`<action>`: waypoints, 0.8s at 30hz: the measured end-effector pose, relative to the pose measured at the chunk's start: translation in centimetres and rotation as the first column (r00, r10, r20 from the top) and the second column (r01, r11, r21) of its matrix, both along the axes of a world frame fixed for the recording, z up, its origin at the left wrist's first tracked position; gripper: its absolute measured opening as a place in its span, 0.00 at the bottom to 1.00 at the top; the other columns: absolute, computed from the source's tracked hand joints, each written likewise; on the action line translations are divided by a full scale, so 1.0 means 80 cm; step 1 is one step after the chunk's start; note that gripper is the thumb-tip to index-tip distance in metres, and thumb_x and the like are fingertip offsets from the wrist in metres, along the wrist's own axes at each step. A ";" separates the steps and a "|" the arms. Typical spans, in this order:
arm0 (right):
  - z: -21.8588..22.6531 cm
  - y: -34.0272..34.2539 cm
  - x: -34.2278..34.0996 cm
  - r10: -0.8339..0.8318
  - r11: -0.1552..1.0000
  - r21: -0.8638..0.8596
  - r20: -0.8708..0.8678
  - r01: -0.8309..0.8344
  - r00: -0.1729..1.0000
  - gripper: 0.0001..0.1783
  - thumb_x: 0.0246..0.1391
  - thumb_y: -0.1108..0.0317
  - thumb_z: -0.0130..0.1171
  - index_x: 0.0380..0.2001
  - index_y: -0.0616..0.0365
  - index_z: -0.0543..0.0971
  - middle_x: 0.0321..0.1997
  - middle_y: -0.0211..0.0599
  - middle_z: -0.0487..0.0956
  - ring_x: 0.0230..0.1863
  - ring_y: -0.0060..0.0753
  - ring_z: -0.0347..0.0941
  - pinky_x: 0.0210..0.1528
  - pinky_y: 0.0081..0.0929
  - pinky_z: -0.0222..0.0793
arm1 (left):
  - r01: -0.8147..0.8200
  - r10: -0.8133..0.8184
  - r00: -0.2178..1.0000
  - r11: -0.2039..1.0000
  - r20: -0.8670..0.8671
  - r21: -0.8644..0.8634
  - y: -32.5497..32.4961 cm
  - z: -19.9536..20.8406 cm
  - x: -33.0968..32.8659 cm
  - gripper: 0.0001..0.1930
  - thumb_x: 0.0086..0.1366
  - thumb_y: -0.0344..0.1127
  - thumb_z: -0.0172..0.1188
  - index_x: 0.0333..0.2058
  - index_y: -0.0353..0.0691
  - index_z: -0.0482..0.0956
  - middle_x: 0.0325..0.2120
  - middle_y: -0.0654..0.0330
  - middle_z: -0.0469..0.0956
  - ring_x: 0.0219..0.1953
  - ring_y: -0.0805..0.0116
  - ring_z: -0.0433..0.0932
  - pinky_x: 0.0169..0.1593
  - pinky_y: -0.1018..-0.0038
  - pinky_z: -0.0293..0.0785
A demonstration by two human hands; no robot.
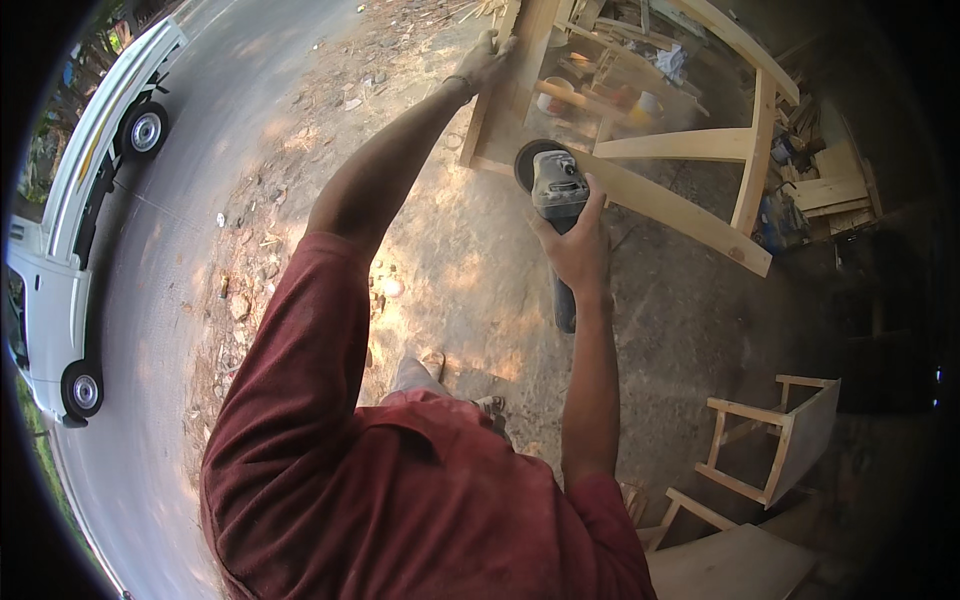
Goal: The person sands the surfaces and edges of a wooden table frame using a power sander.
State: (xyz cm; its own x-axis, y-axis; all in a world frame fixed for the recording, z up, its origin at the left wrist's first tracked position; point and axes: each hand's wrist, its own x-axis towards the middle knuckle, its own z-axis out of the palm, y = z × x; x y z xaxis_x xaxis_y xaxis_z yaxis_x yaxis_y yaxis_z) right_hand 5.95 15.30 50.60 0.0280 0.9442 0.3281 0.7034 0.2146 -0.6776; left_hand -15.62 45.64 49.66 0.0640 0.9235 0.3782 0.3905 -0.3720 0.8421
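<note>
My right hand (582, 248) is wrapped around the body of an angle grinder (560, 185), a dusty grey and black tool with a round dark disc (526, 160) at its far end. The disc lies against or just over the near end of a pale wooden frame (680, 205); exact contact is hard to tell. Reaching out farther, my left hand (484, 62) grips the upper left board of this frame, its fingers closed over the edge and partly hidden. The frame has long rails and crosspieces and rests at an angle.
Behind the frame lie wood scraps (640, 60) and a white and orange tub (645, 108). Cut boards (835, 190) are piled at the right. A small wooden stool (800, 440) lies at the lower right. A white truck (60, 290) stands on the road at the left.
</note>
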 end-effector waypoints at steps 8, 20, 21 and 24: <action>-0.008 -0.015 0.076 -0.277 0.961 -0.059 -0.151 0.271 0.949 0.49 0.52 0.52 0.71 0.69 0.52 0.54 0.63 0.63 0.72 0.60 0.65 0.74 0.61 0.54 0.73 | -0.056 0.056 0.998 0.998 0.035 0.015 -0.033 0.016 0.044 0.33 0.76 0.59 0.43 0.66 0.38 0.62 0.58 0.33 0.72 0.62 0.35 0.71 0.64 0.54 0.67; 0.002 -0.010 -0.019 -0.177 0.981 -0.093 -0.070 0.170 0.982 0.49 0.52 0.55 0.71 0.70 0.53 0.54 0.57 0.65 0.77 0.55 0.69 0.77 0.57 0.54 0.74 | -0.050 0.051 0.998 0.998 0.037 -0.031 -0.030 0.012 0.036 0.36 0.77 0.63 0.38 0.70 0.41 0.58 0.61 0.38 0.72 0.65 0.44 0.71 0.66 0.60 0.66; 0.005 -0.011 -0.023 -0.157 0.982 -0.122 -0.084 0.146 0.984 0.50 0.51 0.55 0.72 0.69 0.54 0.54 0.56 0.66 0.77 0.54 0.69 0.77 0.56 0.55 0.74 | -0.027 0.028 0.998 0.999 0.047 -0.033 -0.025 0.009 0.031 0.36 0.76 0.63 0.38 0.70 0.41 0.56 0.61 0.38 0.72 0.65 0.45 0.71 0.66 0.60 0.66; -0.001 -0.003 -0.036 -0.067 0.997 0.025 -0.009 0.067 0.998 0.50 0.51 0.54 0.73 0.69 0.55 0.55 0.53 0.67 0.78 0.53 0.69 0.78 0.54 0.55 0.75 | 0.005 -0.004 0.998 1.000 0.057 -0.022 -0.007 -0.001 0.019 0.38 0.76 0.64 0.38 0.72 0.40 0.53 0.61 0.39 0.72 0.64 0.47 0.71 0.66 0.61 0.66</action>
